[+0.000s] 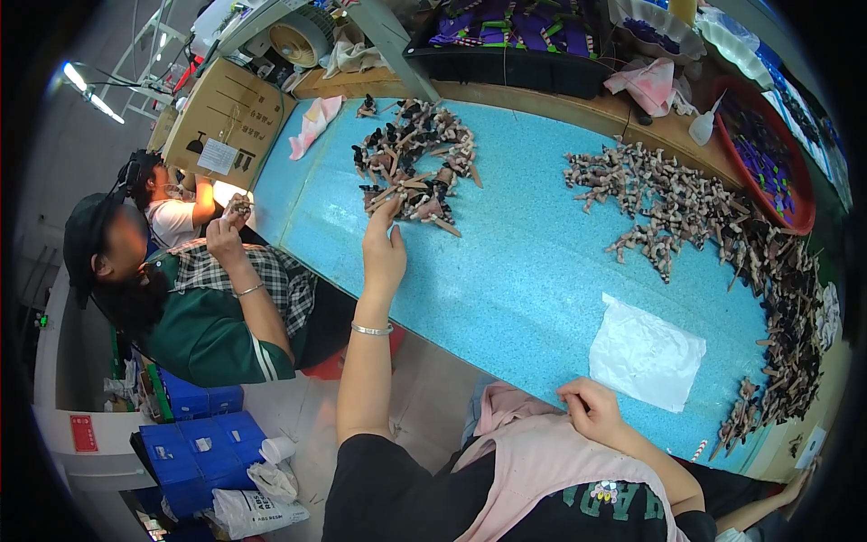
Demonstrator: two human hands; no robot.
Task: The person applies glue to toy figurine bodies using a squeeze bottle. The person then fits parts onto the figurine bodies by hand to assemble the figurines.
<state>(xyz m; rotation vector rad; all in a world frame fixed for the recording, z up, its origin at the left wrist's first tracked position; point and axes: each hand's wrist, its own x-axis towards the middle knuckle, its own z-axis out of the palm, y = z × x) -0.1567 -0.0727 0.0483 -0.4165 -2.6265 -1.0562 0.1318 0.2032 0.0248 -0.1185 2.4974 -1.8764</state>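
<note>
My left hand [384, 251] reaches over the blue tabletop [506, 271]. Its fingers stretch to the near edge of a heap of small brown, black and white figures [417, 135], thumb apart; no held piece shows. The fingertips meet the heap, so exact contact is partly hidden. My right hand [592, 408] rests at the table's near edge with its fingers curled and nothing visible in them. Just beyond it lies a crumpled white sheet [646, 352]. A larger spread of similar figures [668, 199] runs along the right side, well away from both hands.
At the left a co-worker [208, 298] holds a small figure [238, 206]. A cardboard box [226, 117] and a pink-white cloth [316, 125] stand near the far left. A black tray [506, 70] and red basin [808, 194] hold purple pieces. A squeeze bottle [702, 128] stands beside the basin.
</note>
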